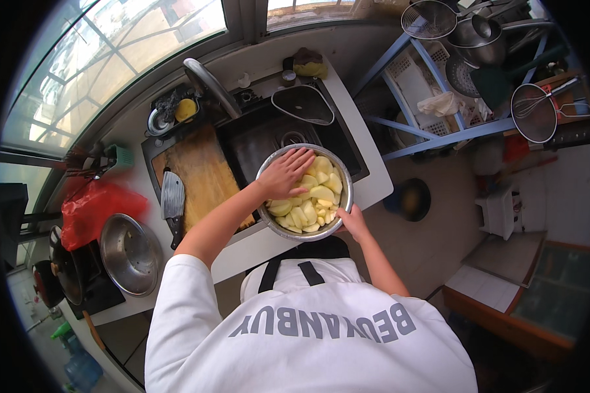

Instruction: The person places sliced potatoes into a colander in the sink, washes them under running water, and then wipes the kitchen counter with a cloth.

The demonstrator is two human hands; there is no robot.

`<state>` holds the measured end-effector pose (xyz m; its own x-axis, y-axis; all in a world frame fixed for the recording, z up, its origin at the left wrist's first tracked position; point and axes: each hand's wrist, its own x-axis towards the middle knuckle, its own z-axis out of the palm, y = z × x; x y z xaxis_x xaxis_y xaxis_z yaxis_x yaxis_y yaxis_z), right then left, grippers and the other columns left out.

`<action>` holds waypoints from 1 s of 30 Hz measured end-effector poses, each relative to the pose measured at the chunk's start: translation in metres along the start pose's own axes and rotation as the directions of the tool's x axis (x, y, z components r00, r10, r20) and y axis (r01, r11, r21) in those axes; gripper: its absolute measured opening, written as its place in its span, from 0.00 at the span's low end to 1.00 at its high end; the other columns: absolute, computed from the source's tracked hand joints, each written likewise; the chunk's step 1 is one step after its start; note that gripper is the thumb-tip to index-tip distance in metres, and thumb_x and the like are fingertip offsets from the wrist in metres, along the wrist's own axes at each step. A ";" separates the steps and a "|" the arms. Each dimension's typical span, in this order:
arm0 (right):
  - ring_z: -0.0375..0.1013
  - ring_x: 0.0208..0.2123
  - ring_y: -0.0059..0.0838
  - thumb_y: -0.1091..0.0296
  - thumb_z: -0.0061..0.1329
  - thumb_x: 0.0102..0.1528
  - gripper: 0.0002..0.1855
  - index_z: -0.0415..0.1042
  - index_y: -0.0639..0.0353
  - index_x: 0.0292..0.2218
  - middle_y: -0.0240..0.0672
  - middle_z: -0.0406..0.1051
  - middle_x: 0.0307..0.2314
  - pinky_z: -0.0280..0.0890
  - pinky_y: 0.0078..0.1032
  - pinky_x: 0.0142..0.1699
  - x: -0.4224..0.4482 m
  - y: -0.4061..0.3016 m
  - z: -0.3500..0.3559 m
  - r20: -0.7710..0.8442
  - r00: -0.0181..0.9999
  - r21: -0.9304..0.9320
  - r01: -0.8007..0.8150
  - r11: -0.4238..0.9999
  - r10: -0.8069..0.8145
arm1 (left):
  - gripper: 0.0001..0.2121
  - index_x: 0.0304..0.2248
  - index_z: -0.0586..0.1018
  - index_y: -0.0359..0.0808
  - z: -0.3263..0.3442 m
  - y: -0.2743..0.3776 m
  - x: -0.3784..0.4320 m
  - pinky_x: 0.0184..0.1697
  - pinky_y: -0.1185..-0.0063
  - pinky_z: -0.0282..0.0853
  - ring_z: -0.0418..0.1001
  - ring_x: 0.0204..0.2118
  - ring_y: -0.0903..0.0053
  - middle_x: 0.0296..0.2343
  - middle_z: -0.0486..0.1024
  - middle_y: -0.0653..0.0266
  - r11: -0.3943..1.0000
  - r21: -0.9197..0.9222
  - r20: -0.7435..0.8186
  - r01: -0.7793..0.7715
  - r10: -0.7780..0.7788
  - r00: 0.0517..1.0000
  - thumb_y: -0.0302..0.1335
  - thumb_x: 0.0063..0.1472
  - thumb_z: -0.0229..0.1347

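Note:
A round metal bowl (348,196) full of pale yellow slices (323,192), which look like potato, is over the near edge of the sink (255,147). My left hand (288,174) lies flat on the slices at the bowl's upper left, fingers extended and slightly apart. With my right hand (352,220) I grip the rim at the lower right, thumb over the edge and fingers partly hidden beneath. To the left, a cleaver (172,196) rests along the side of a wooden cutting board (201,172).
An empty-looking metal basin (129,255) and a red plastic bag (98,209) are at the left. The curved faucet (214,88) rises behind the sink, near a mesh strainer basket (303,104). A blue metal rack (413,137) with strainers stands at the right.

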<state>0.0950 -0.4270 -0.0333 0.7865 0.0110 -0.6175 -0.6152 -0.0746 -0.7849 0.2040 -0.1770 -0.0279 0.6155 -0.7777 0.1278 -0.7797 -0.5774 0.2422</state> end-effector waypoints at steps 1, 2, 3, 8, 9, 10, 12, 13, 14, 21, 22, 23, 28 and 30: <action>0.74 0.28 0.32 0.72 0.44 0.45 0.24 0.60 0.68 0.45 0.42 0.69 0.32 0.75 0.30 0.25 0.000 -0.001 0.000 -0.002 1.000 -0.006 -0.002 1.000 0.002 | 0.39 0.59 0.47 0.31 0.003 -0.001 0.000 0.64 0.69 0.35 0.42 0.62 0.62 0.59 0.45 0.52 1.000 0.000 -0.007 0.000 0.000 1.000 0.53 0.57 0.41; 0.74 0.28 0.32 0.72 0.44 0.45 0.24 0.60 0.68 0.45 0.42 0.69 0.32 0.75 0.30 0.25 0.001 -0.003 0.000 -0.004 1.000 -0.011 0.001 1.000 -0.001 | 0.39 0.59 0.46 0.31 0.005 -0.003 0.000 0.64 0.68 0.34 0.40 0.63 0.61 0.59 0.44 0.51 1.000 -0.016 0.009 -0.017 0.017 1.000 0.52 0.58 0.40; 0.74 0.28 0.33 0.72 0.44 0.45 0.24 0.60 0.68 0.46 0.43 0.69 0.33 0.75 0.30 0.24 0.001 -0.004 0.000 -0.010 1.000 -0.022 -0.014 1.000 0.014 | 0.40 0.59 0.44 0.32 0.007 -0.004 -0.001 0.64 0.68 0.33 0.39 0.63 0.60 0.59 0.42 0.50 0.999 -0.034 0.030 -0.032 0.033 0.999 0.52 0.58 0.40; 0.75 0.26 0.34 0.73 0.43 0.45 0.25 0.61 0.68 0.46 0.45 0.69 0.34 0.74 0.29 0.23 0.007 -0.007 0.001 -0.024 0.999 -0.065 -0.030 0.997 0.029 | 0.40 0.60 0.40 0.35 0.017 -0.014 -0.001 0.63 0.65 0.36 0.37 0.63 0.56 0.60 0.37 0.49 0.972 -0.233 0.104 -0.042 0.068 0.992 0.52 0.59 0.41; 0.75 0.26 0.34 0.73 0.43 0.45 0.24 0.61 0.68 0.46 0.44 0.69 0.33 0.74 0.29 0.23 0.007 -0.008 0.002 -0.028 0.999 -0.055 -0.029 0.998 0.028 | 0.40 0.60 0.40 0.35 0.016 -0.015 0.000 0.63 0.65 0.36 0.37 0.63 0.56 0.60 0.37 0.49 0.970 -0.239 0.104 -0.041 0.068 0.992 0.52 0.59 0.41; 0.75 0.26 0.34 0.73 0.43 0.45 0.24 0.61 0.68 0.46 0.44 0.70 0.33 0.74 0.28 0.23 0.007 -0.009 0.003 -0.031 0.999 -0.046 -0.028 0.999 0.027 | 0.40 0.60 0.40 0.36 0.016 -0.015 0.002 0.63 0.64 0.35 0.37 0.63 0.56 0.60 0.37 0.49 0.960 -0.277 0.115 -0.046 0.080 0.990 0.51 0.59 0.42; 0.75 0.27 0.33 0.73 0.43 0.45 0.24 0.62 0.69 0.46 0.43 0.70 0.33 0.74 0.28 0.23 0.005 -0.012 0.003 -0.033 0.999 -0.062 -0.030 0.998 0.028 | 0.39 0.60 0.40 0.37 0.016 -0.015 0.006 0.63 0.63 0.34 0.37 0.63 0.56 0.60 0.36 0.49 0.946 -0.319 0.124 -0.050 0.094 0.988 0.51 0.59 0.42; 0.75 0.27 0.32 0.72 0.43 0.45 0.24 0.62 0.69 0.45 0.43 0.70 0.33 0.74 0.27 0.23 0.004 -0.012 0.003 -0.034 0.999 -0.076 -0.027 0.997 0.024 | 0.39 0.60 0.40 0.38 0.017 -0.014 0.007 0.63 0.63 0.34 0.37 0.63 0.56 0.60 0.36 0.49 0.927 -0.367 0.093 -0.080 0.122 0.988 0.50 0.59 0.42; 0.75 0.27 0.32 0.72 0.43 0.45 0.24 0.62 0.69 0.45 0.43 0.70 0.33 0.74 0.27 0.23 0.005 -0.010 0.003 -0.036 0.999 -0.078 -0.031 0.996 0.028 | 0.39 0.61 0.39 0.38 0.019 -0.013 0.008 0.63 0.62 0.33 0.36 0.63 0.56 0.60 0.36 0.48 0.904 -0.414 0.061 -0.110 0.149 0.987 0.50 0.59 0.43; 0.73 0.32 0.28 0.72 0.44 0.45 0.23 0.64 0.70 0.44 0.40 0.71 0.35 0.71 0.24 0.31 0.008 -0.011 0.001 -0.057 0.998 -0.118 0.000 0.993 -0.007 | 0.38 0.61 0.42 0.40 0.033 -0.017 0.012 0.62 0.60 0.34 0.37 0.62 0.52 0.59 0.38 0.47 0.890 -0.436 0.059 -0.133 0.176 0.983 0.51 0.58 0.42; 0.72 0.33 0.27 0.72 0.44 0.45 0.23 0.64 0.70 0.45 0.40 0.71 0.35 0.70 0.24 0.32 0.009 -0.012 0.001 -0.053 0.999 -0.123 0.000 0.992 -0.007 | 0.39 0.61 0.44 0.41 0.036 -0.019 0.013 0.62 0.59 0.34 0.38 0.62 0.51 0.59 0.39 0.45 0.896 -0.424 0.061 -0.131 0.172 0.983 0.52 0.57 0.42; 0.72 0.33 0.27 0.72 0.44 0.45 0.23 0.64 0.70 0.45 0.40 0.71 0.35 0.70 0.24 0.32 0.010 -0.011 0.002 -0.052 0.999 -0.124 -0.005 0.992 -0.001 | 0.39 0.61 0.44 0.41 0.038 -0.019 0.011 0.62 0.59 0.34 0.38 0.62 0.51 0.59 0.39 0.45 0.894 -0.429 0.063 -0.128 0.171 0.983 0.52 0.57 0.42; 0.72 0.33 0.27 0.72 0.44 0.46 0.23 0.64 0.68 0.45 0.40 0.71 0.36 0.69 0.22 0.34 0.013 -0.009 -0.002 -0.054 0.999 -0.174 -0.008 0.985 -0.001 | 0.39 0.61 0.44 0.41 0.038 -0.021 0.013 0.62 0.58 0.34 0.37 0.62 0.50 0.59 0.38 0.45 0.862 -0.489 0.047 -0.133 0.179 0.983 0.54 0.57 0.41; 0.72 0.33 0.26 0.72 0.44 0.46 0.23 0.64 0.68 0.45 0.40 0.71 0.35 0.70 0.22 0.33 0.012 -0.015 -0.001 -0.051 0.998 -0.161 -0.027 0.987 0.019 | 0.39 0.61 0.44 0.41 0.040 -0.022 0.014 0.62 0.58 0.33 0.37 0.62 0.50 0.59 0.38 0.45 0.853 -0.505 0.043 -0.134 0.180 0.983 0.54 0.57 0.41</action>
<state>0.1133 -0.4269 -0.0291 0.7763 -0.0416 -0.6290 -0.6196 -0.2341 -0.7492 0.2249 -0.1849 -0.0695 0.4595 -0.8790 0.1276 -0.6894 -0.2624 0.6752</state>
